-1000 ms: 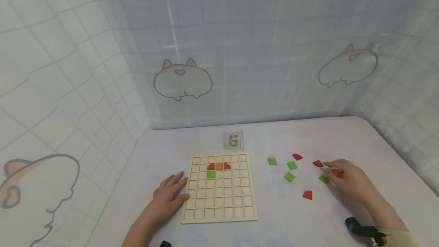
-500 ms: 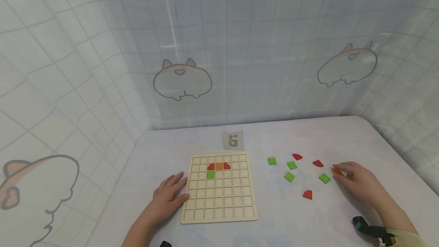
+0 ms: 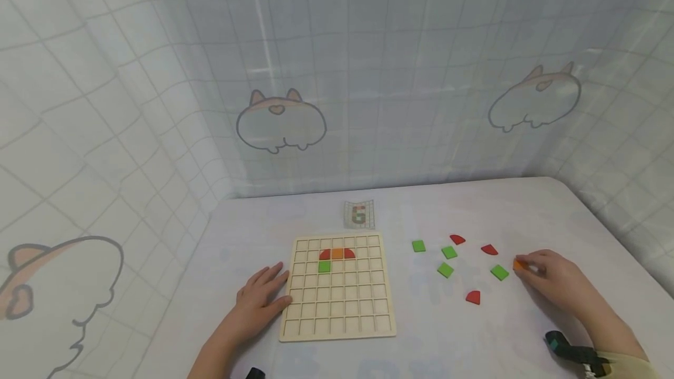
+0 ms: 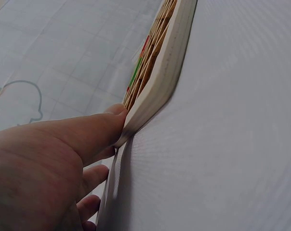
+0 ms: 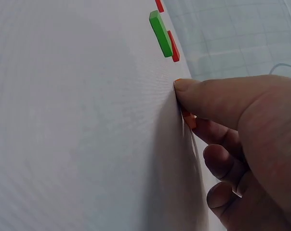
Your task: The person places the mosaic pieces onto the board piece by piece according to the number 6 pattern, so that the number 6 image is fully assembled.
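At the right of the head view, my right hand pinches an orange tile between thumb and fingers, low at the table surface. In the right wrist view, the orange tile shows partly behind the thumb. My left hand lies at the left edge of a pale wooden grid board, its thumb touching the rim and its fingers extended. Near the board's top sit an orange square with a red quarter-circle on each side. A green square is under the left red one.
Between board and right hand lie several loose green squares and three red quarter-circles. One green square is just left of the right fingertips. Behind the board is a small gridded pattern card. Patterned curtains surround the table.
My right hand has drawn back to the right, away from the red quarter-circle and green square, and its fingers have come together on the orange tile. The left hand stays put.
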A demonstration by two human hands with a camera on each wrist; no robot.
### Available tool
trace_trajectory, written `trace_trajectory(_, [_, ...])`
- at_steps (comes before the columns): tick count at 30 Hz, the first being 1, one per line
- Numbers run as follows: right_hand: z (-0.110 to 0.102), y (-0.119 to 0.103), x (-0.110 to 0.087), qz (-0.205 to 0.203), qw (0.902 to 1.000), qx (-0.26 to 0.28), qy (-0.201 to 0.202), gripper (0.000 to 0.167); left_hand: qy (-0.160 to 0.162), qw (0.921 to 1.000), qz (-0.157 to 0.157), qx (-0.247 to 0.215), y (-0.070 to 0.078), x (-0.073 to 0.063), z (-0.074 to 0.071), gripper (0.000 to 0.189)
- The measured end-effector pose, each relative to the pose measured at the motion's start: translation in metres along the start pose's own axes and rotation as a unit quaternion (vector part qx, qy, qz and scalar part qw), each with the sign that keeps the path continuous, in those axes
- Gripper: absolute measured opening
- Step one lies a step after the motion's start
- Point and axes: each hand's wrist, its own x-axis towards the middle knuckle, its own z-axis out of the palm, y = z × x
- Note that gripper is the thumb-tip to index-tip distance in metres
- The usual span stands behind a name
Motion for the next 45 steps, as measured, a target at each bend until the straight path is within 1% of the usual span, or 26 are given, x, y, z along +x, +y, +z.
trace_trajectory(6, [-0.002,0.001,0.002,-0.001,0.9999,-0.010,-0.002,0.032,-0.002,0.9999,-0.004,-0.014,0.001,0.000,0.000,0.067])
trace_trajectory(10, [-0.002,0.001,0.003,-0.005,0.9998,-0.017,0.000,0.031,-0.007,0.9999,-0.004,-0.014,0.001,0.000,-0.001,0.067])
trace_trajectory(14, [-0.002,-0.001,0.004,-0.005,0.9999,-0.015,0.000,0.031,-0.009,0.9999,-0.001,-0.011,0.000,0.001,-0.001,0.067])
trace_trajectory(17, [-0.003,-0.006,0.004,0.005,1.0000,-0.007,-0.003,0.032,-0.009,0.9999,-0.001,-0.013,0.000,0.000,-0.002,0.067])
trace_trajectory(22, [-0.003,-0.027,0.006,0.014,0.9998,0.015,-0.009,0.035,-0.011,0.9998,0.000,-0.018,0.002,0.000,-0.003,0.066])
trace_trajectory(25, [0.000,-0.044,0.009,-0.006,0.9997,0.024,-0.008,0.033,-0.011,0.9997,0.003,-0.021,0.002,-0.001,-0.004,0.066])
trace_trajectory(28, [0.006,-0.059,0.014,-0.038,0.9989,0.026,-0.005,0.028,-0.011,0.9997,0.006,-0.021,0.001,-0.001,-0.003,0.066])
trace_trajectory(35, [0.018,-0.090,0.027,-0.090,0.9950,0.042,-0.007,0.022,-0.012,0.9997,0.005,-0.020,0.001,-0.001,-0.002,0.065])
trace_trajectory(39, [0.023,-0.107,0.032,-0.111,0.9925,0.049,-0.014,0.019,-0.007,0.9998,0.006,-0.017,0.001,-0.001,-0.002,0.065])
trace_trajectory(45, [0.035,-0.130,0.038,-0.132,0.9901,0.040,-0.025,0.021,-0.002,1.0000,0.003,-0.007,0.000,0.000,-0.001,0.066])
